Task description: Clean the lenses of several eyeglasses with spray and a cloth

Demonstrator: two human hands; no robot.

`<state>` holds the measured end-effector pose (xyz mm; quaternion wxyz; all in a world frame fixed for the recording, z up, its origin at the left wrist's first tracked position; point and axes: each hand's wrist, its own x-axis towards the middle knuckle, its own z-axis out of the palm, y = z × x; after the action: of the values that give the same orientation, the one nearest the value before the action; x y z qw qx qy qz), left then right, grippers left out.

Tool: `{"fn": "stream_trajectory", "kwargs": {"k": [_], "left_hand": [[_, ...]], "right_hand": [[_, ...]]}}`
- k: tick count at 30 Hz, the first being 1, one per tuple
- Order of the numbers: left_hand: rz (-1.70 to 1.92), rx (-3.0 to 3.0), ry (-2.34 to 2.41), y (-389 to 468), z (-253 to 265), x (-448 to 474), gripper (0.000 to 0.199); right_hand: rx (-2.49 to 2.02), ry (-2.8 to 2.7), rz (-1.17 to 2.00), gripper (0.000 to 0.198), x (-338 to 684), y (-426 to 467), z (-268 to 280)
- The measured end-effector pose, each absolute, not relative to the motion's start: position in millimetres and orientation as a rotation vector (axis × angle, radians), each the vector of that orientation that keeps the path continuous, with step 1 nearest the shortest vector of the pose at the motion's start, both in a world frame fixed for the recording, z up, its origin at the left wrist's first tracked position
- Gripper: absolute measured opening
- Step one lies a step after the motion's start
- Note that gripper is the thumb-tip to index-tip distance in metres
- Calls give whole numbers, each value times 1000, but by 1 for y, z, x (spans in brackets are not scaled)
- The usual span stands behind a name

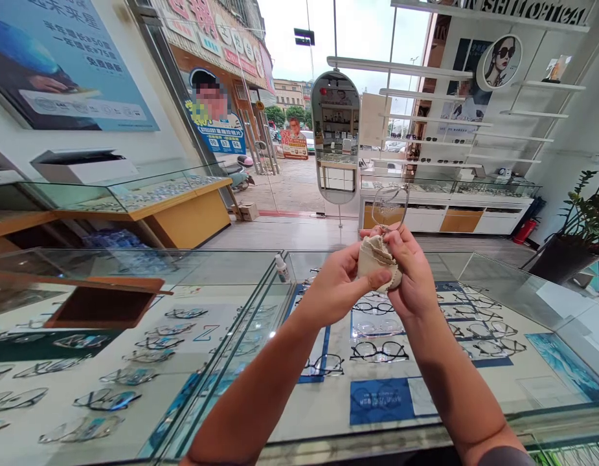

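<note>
Above the glass display counter, both hands meet around a cream-coloured cloth (373, 259). My left hand (342, 283) is closed on the cloth, its thumb pressed flat across the front. My right hand (412, 266) pinches the cloth's right side, with the fingertips at the base of a pair of eyeglasses (390, 206). One thin-rimmed clear lens stands up above the fingers; the cloth and fingers hide the rest of the frame. Under the counter glass, rows of eyeglasses (379, 351) lie on white and blue mats.
A small white spray bottle (282, 268) stands on the counter glass left of my hands. At the left is a brown-framed tray or mirror (105, 303). Farther off are an oval standing mirror (335, 139), side display cases (182, 194), wall shelves and a potted plant (566, 239).
</note>
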<state>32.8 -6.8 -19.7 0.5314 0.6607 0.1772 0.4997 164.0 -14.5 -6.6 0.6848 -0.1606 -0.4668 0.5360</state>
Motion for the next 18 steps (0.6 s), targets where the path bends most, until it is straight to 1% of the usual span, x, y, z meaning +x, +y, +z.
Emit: {"fn": "stream_trajectory", "kwargs": {"k": [7,13,18], "left_hand": [[1399,1617,390,-11,-29,51,54],[1619,1644,424,-13,-33,58,44],[1724,1560,523,-13,-30,58,46]], "right_hand": [[-371,-1017,1090,33,157,-18,-11],[-379,-1021,1060,32,150,-23,-15],[-484,-1101,1039,37,149,-22,-15]]}}
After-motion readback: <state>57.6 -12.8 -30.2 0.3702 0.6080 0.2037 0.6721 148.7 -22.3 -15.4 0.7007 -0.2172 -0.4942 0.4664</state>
